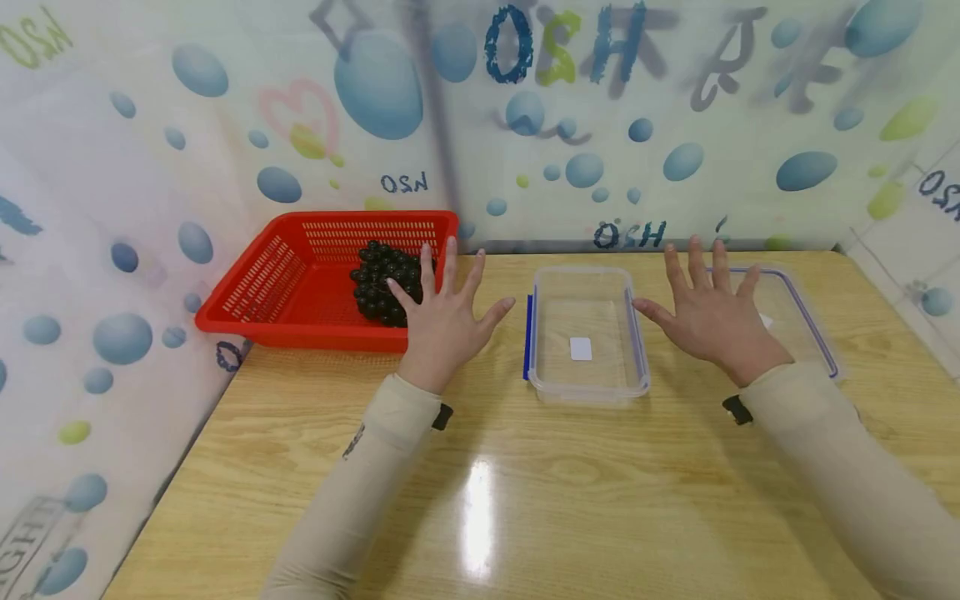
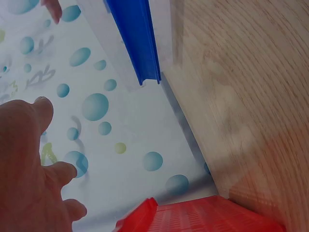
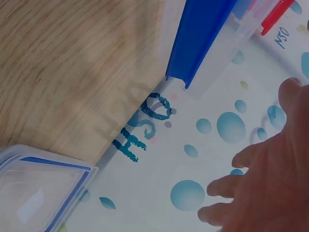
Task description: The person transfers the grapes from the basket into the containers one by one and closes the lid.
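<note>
Over the wooden desk point(image 1: 585, 492), the left grip point(image 1: 446, 329) hangs spread near dark grapes point(image 1: 377, 287) in a red basket point(image 1: 315, 337), the right grip point(image 1: 708, 321) likewise near a clear container point(image 1: 588, 390) and lid point(image 1: 789, 312).

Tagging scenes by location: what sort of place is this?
Probably an indoor tabletop recording setup: a bubble-printed wall covering backs a wood-grain table, which holds a red plastic basket with dark grapes.

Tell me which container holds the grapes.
The red plastic basket, at left: dark grapes lie inside, whereas the clear plastic box in the middle holds none.
</note>
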{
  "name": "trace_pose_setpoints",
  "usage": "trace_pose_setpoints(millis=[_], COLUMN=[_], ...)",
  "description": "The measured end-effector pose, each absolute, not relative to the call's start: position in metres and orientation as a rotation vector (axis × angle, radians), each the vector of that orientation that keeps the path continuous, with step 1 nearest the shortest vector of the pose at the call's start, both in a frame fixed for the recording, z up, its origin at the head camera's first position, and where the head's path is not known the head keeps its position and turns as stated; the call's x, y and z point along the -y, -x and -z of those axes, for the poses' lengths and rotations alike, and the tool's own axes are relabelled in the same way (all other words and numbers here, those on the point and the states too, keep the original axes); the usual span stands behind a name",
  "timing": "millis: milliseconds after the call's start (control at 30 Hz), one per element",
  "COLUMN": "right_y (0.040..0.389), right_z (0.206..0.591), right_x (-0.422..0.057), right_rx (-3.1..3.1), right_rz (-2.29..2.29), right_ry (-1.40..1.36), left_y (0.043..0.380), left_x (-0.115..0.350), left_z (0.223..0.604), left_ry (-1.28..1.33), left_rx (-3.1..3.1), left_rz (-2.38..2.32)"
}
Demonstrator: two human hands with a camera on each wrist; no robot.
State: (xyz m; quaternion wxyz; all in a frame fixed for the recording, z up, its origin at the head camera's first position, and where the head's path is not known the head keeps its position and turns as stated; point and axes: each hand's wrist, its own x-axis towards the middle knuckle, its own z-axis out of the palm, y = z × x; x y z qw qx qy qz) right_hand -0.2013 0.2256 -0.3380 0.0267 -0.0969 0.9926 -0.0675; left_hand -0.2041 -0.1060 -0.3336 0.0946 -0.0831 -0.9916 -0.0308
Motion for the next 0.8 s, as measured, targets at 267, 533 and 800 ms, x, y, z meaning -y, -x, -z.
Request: trace_pose_setpoints(millis=[267,533,800], right_y=[0.201,0.195,0.190], right_z=[0.338,0.350,0.362], right_x=[-0.221,-0.213,-0.209], right_rx=[-2.976,-2.942,-2.984], right_rz=[0.593,0.952,0.972], right_ry=[0.397,0.355,0.351], left_y=[0.206,0.209,0.209], left_x=[0.109,0.114,0.119], left_z=[0.328,0.325,0.319], left_ry=[0.255,0.280,0.270], left_rx=[2.929,2.896,2.900], left_rz=[0.072,0.147,0.162])
